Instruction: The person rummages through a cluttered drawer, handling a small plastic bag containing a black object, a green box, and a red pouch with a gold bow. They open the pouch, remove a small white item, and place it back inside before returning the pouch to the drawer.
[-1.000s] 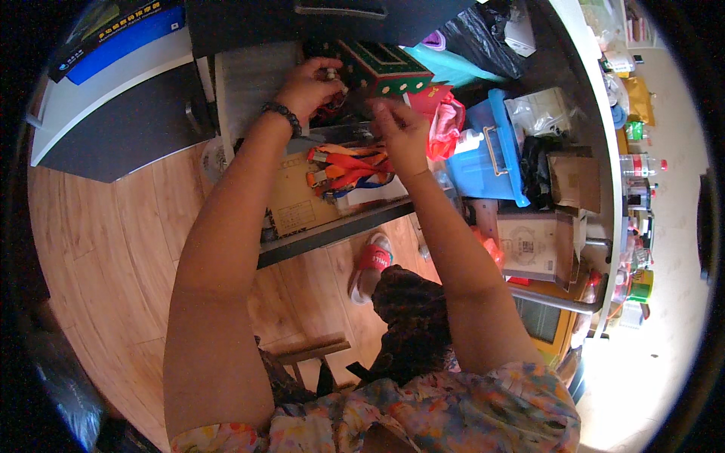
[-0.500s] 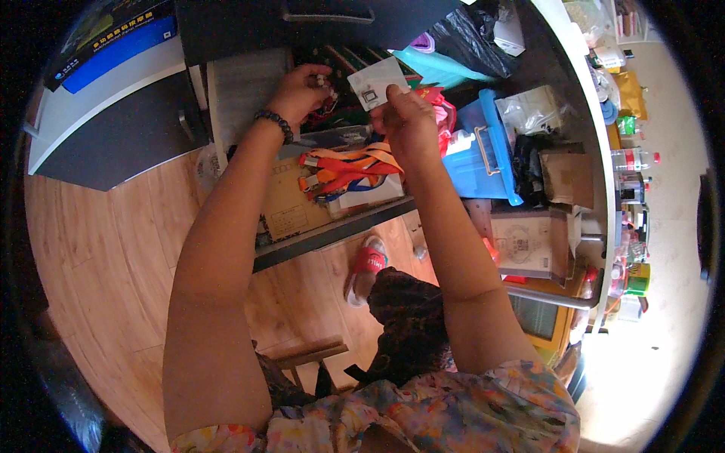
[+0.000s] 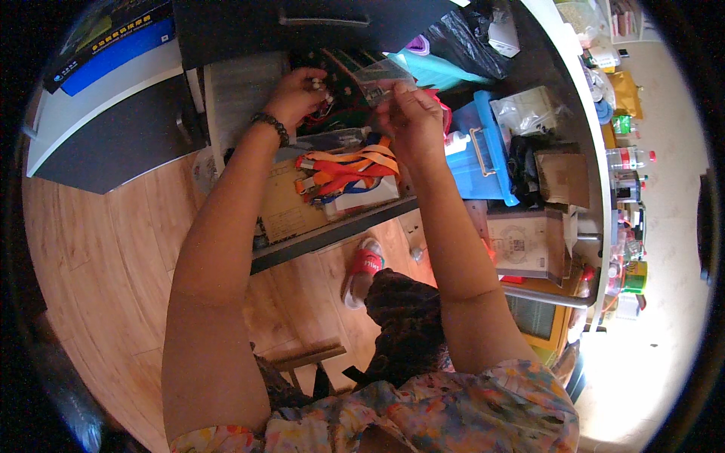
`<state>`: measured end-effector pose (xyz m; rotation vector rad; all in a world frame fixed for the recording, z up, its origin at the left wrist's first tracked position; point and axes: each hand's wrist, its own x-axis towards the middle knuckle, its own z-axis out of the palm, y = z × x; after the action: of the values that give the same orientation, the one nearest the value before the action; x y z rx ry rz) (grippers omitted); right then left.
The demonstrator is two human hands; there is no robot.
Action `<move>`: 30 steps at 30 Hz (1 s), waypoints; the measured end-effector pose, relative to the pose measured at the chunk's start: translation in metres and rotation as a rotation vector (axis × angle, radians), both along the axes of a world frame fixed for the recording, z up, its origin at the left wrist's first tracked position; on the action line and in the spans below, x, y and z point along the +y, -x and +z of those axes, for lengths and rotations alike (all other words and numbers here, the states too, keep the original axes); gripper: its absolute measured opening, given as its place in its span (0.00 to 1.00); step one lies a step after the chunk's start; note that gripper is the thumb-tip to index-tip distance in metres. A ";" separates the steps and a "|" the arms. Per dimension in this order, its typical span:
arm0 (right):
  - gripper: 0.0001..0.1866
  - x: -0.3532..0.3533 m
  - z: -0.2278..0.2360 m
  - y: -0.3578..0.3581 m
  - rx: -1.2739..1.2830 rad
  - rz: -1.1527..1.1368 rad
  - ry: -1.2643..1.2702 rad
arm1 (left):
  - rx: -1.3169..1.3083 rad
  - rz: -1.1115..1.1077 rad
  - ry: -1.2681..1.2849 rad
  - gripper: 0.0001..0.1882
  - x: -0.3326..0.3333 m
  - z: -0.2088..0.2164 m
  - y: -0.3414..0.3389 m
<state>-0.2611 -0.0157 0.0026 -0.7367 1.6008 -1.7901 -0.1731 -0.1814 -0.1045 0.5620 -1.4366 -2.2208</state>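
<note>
Head view: clear, thin, flat plastic sleeve (image 3: 382,75) is pinched at its near edge by the right hand (image 3: 414,121), fingers closed with no gap seen. It is held over the open dark-edged drawer (image 3: 332,235), beyond the orange-and-red fabric lanyards (image 3: 351,167). Small bundle of white bead-like pieces and red strands (image 3: 325,104) is enclosed by the left hand's (image 3: 297,97) curled fingers; grip partly hidden. Sleeve best held by edge, unbent; loose strands best kept gathered, clear of it.
</note>
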 end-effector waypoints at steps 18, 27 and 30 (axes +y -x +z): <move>0.10 -0.004 -0.024 0.001 0.551 -0.061 -0.170 | -0.124 0.047 -0.118 0.22 -0.001 0.012 -0.006; 0.09 -0.005 -0.034 0.007 0.787 -0.098 -0.116 | -0.386 0.282 0.824 0.25 0.014 0.019 -0.005; 0.09 -0.004 -0.036 0.008 0.769 -0.110 -0.144 | -0.469 0.305 1.001 0.25 0.028 0.027 -0.002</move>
<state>-0.2689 -0.0195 -0.0337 -1.3983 2.2570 -1.5151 -0.1708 -0.1539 -0.0775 0.8588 -2.2381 -0.9435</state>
